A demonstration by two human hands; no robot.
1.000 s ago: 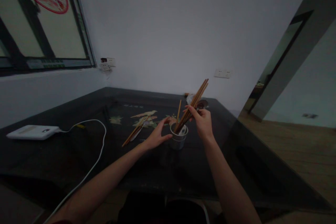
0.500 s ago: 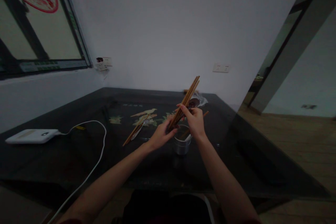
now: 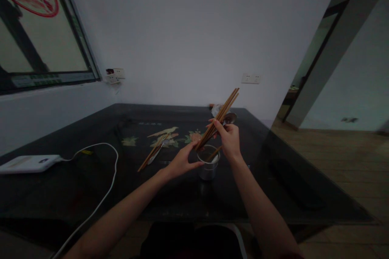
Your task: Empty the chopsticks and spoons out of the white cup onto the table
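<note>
My right hand is closed around a bundle of brown chopsticks, which slants up and to the right. A metal spoon's round bowl shows just behind that hand; its handle is hidden, and it seems to be held with the bundle. At the bundle's lower end is my left hand, its thumb stretched apart from the fingers beside the cup. Below the bundle stands a metal cup with a chopstick and something pale leaning inside. Left of it, more chopsticks and a spoon lie on the table.
The dark table carries a printed bird-and-flower picture. A white power bank with a white cable lies at left. Crumpled clear plastic rests near the wall. A dark flat object lies at right.
My left thumb has come away from the chopsticks and the hand has opened. My right hand has moved slightly right with the bundle and the spoon. The view has shifted a little.
</note>
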